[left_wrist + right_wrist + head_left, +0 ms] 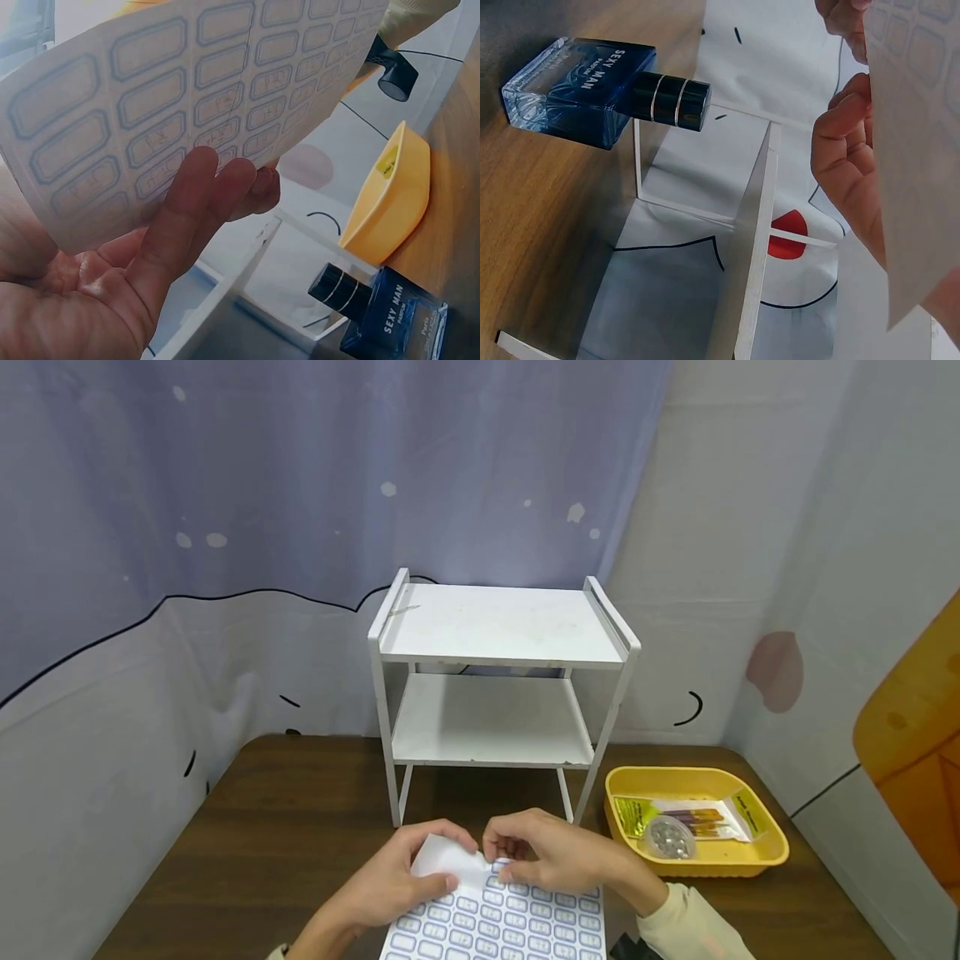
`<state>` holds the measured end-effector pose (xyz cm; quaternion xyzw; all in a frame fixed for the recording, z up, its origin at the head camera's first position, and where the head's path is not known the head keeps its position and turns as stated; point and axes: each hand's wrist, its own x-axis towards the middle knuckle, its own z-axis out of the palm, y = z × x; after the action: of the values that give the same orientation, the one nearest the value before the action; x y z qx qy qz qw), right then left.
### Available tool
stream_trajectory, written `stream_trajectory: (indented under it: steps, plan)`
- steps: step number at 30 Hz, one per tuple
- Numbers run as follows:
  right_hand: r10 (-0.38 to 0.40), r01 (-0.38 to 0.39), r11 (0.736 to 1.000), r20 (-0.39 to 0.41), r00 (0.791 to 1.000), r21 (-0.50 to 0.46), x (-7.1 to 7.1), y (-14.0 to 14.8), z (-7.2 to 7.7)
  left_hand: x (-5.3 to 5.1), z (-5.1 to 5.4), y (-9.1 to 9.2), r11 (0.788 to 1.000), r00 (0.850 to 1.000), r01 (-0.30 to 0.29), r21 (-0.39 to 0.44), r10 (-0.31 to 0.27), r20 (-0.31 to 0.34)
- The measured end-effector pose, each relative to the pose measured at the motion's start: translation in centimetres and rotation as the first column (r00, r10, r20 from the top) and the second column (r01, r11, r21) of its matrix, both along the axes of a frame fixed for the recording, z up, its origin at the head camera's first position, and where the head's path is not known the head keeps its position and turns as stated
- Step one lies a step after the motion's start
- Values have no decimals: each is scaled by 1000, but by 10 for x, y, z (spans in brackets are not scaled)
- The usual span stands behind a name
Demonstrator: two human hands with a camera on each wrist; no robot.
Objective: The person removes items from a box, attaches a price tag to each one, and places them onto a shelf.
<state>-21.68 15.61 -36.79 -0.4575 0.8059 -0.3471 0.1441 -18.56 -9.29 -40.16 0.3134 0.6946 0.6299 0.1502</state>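
A white sheet of blue-bordered label stickers (495,918) is held up between both hands, its upper left corner folded over and showing blank white. My left hand (401,877) grips that corner, thumb on the near face; in the left wrist view its fingers (184,217) lie against the printed side. At the sheet's top edge my right hand (551,852) pinches with curled fingers, close to the left fingertips. In the right wrist view the right hand (847,157) is partly covered by the sheet. Some printed labels carry faint reddish marks, too blurred to read.
A white two-tier shelf (495,718) stands at the back of the brown table (300,827). To its right is a yellow basket (731,864) with snack packets and a small clear round container (670,837). A dark blue perfume bottle (577,90) stands near the shelf.
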Motion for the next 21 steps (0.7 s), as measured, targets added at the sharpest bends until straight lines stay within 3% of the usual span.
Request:
stream_trajectory:
  steps: [14,21]
  plan:
    - [5,-5,1000,-35,999,0,-2,0,-3,-2,-3,0,1000,1000,-9,-13,9,-4]
    - [-28,25,997,-36,999,-67,-3,2,-4,-2,-1,0,998,996,-57,-2,57,68]
